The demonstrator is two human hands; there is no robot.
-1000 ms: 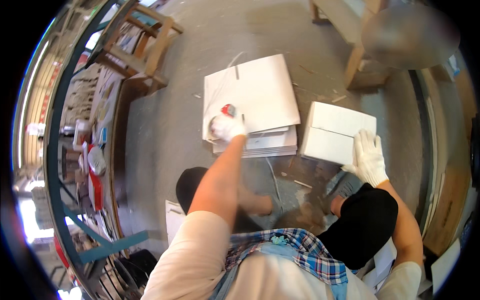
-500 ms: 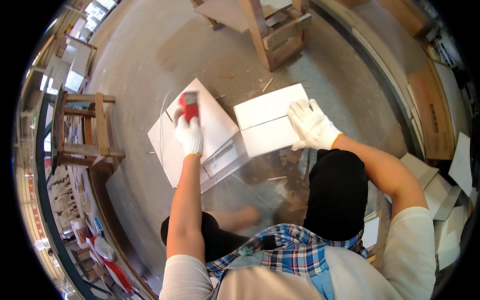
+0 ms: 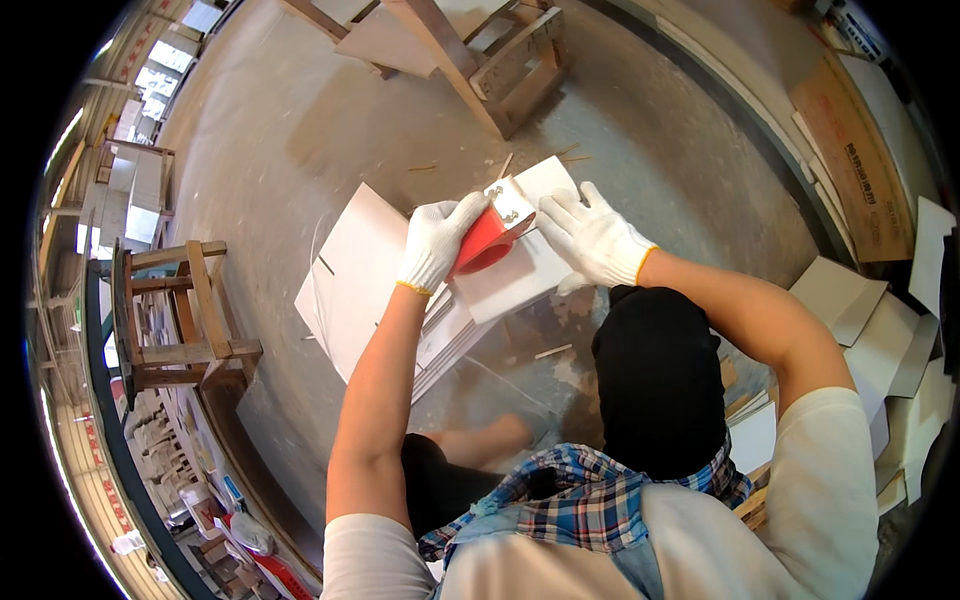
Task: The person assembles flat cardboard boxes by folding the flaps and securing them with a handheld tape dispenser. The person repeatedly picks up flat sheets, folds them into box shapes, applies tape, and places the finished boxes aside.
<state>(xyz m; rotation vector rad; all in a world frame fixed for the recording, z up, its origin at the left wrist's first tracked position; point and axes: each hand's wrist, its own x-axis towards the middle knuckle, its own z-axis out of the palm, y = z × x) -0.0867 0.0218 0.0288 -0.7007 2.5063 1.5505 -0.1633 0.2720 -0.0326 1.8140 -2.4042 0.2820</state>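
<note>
Both my hands wear white work gloves. My left hand (image 3: 436, 240) grips a red, curved sheet-like pad (image 3: 482, 243) and presses it against a white board (image 3: 520, 262). My right hand (image 3: 592, 236) rests flat on the far end of that board, fingers spread, holding it down. The board lies across a stack of white panels (image 3: 365, 280) on the concrete floor. A small pale piece with metal fittings (image 3: 510, 202) shows at the red pad's upper edge.
A wooden stool (image 3: 185, 315) stands to the left and a wooden frame (image 3: 500, 60) at the top. More white boards (image 3: 880, 330) and a brown panel (image 3: 850, 140) lie on the right. My knees and black trousers (image 3: 655, 380) fill the foreground.
My two hands have come together over the board. The left hand brought the red pad rightward onto it, and the right hand slid along the board's top.
</note>
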